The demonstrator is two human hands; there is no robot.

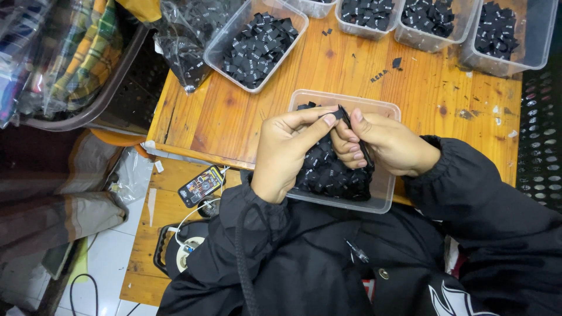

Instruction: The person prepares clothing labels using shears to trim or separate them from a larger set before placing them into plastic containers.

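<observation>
Black woven labels (333, 172) fill the clear tub (383, 193); left hand (287, 152) and right hand (389, 143) pinch one label (341, 112) at twelve o'clock; best kept taut, fingertips close.

Even, fairly bright light falls from above onto the wooden tabletop (246, 111), which shows a mild sheen but no harsh glare. The hands cast only soft shadows. The lower left floor area is dimmer. The wide lens bends straight lines near the edges, and the corners look slightly soft; the centre is sharp.
</observation>
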